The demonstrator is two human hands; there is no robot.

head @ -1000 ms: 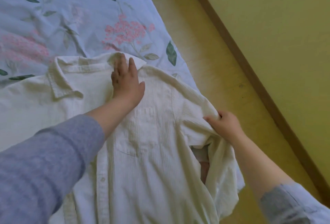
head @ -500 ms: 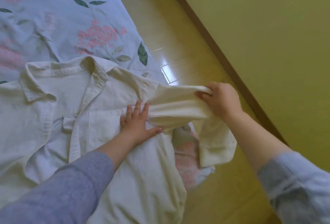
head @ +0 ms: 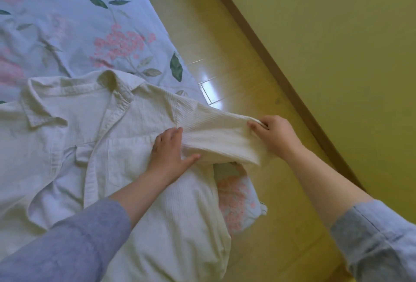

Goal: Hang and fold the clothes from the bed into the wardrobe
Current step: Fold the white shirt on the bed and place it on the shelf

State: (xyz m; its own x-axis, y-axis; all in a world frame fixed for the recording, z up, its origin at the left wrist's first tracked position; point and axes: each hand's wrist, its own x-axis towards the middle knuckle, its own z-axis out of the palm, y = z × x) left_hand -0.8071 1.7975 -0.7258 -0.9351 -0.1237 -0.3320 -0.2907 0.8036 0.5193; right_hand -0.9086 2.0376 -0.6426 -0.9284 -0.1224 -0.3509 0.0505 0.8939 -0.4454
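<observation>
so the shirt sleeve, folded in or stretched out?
Stretched out: right hand pinches the sleeve end, holding it sideways off the bed; left hand presses flat on the shirt by the armhole.

Shirt (head: 126, 137): cream cloth, ribbed, matt, lightly crinkled. Bedcover (head: 74, 23): smooth printed cloth, pale blue, floral. Floor (head: 225, 61): glossy wood-look boards, reflective. Skirting (head: 281, 79): brown wood, matt.
</observation>
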